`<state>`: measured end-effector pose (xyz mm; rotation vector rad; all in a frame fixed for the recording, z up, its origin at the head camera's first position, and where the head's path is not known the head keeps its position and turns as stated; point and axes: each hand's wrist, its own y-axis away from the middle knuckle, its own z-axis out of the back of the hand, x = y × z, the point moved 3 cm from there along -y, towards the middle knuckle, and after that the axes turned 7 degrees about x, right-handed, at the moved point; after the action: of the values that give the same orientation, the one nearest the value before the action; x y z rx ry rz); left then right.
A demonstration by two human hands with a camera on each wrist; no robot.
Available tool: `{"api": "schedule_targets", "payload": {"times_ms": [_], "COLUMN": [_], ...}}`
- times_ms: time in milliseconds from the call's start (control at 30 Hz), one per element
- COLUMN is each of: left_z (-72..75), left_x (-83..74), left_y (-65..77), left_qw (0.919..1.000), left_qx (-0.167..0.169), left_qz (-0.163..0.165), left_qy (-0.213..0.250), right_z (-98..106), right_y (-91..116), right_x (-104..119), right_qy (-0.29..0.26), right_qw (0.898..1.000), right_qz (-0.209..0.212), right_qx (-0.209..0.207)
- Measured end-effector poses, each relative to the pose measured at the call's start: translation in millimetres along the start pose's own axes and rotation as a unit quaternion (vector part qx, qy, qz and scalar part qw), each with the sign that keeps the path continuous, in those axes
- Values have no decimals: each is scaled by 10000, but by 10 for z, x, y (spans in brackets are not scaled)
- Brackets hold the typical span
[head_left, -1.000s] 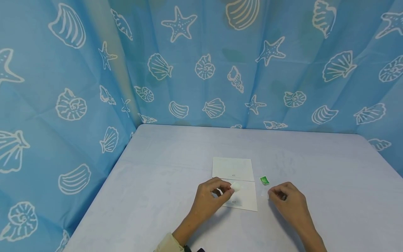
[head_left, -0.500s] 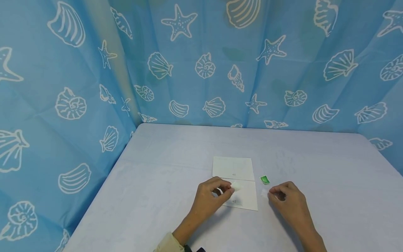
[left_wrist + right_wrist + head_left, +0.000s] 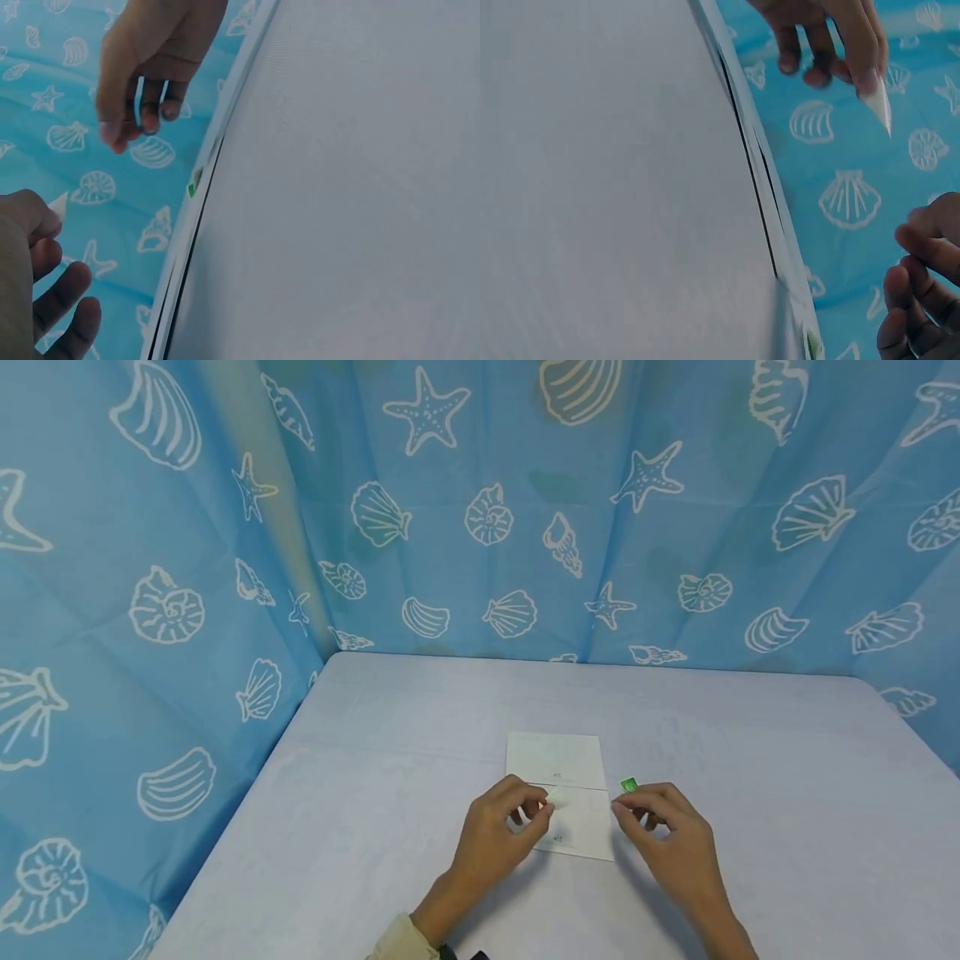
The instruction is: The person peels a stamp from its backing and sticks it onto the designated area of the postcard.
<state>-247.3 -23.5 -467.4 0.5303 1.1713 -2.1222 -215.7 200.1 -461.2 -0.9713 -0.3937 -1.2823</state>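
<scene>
My left hand pinches a small white piece of paper between thumb and forefinger, over the lower page of an open white booklet. In the head view this piece looks pale and thin against the page. Just right of the booklet, my right hand hovers with thumb and fingertips drawn together. Nothing shows between them in either wrist view. Behind its fingers a small green stamp-like square with a white border lies on the table, partly hidden by the hand.
The white-covered table stretches out around the booklet. A blue curtain with white shells and starfish hangs along its back and left edges.
My right hand has moved left and slightly up, towards the booklet, now overlapping the green square. The translucent piece by its fingertips is no longer visible. The left hand's paper has tilted slightly.
</scene>
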Motion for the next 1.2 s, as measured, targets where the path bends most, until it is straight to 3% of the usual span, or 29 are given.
{"api": "schedule_targets", "payload": {"times_ms": [100,233,367,433,800,1033,1200], "left_z": [9,23,18,4,-49,-69,-76], "left_x": [-36,-86,-134,-151,-186,-185,-180], "left_y": [-4,-10,-9,-5,14,19,26], "left_qw": [9942,9691,9496,9423,9181,9161,9113], "left_qx": [-150,-306,-243,-200,-63,52,141], "left_qz": [-605,-1392,-1664,-1736,-2101,-2179,-2260], "left_qy": [-877,-2012,-2645,-2857,-3359,-3366,-3440], "right_z": [-87,-181,-271,-326,-380,-386,-389], "right_y": [18,45,59,61,67,68,66], "right_x": [110,323,374,287,228,221,205], "right_qy": [-413,-906,-1047,-1012,-1059,-1069,-1274], "right_qw": [9990,9951,9939,9940,9909,9881,9806], "right_qz": [166,373,188,6,-610,-846,-1214], "right_qx": [69,129,301,413,566,707,864]}}
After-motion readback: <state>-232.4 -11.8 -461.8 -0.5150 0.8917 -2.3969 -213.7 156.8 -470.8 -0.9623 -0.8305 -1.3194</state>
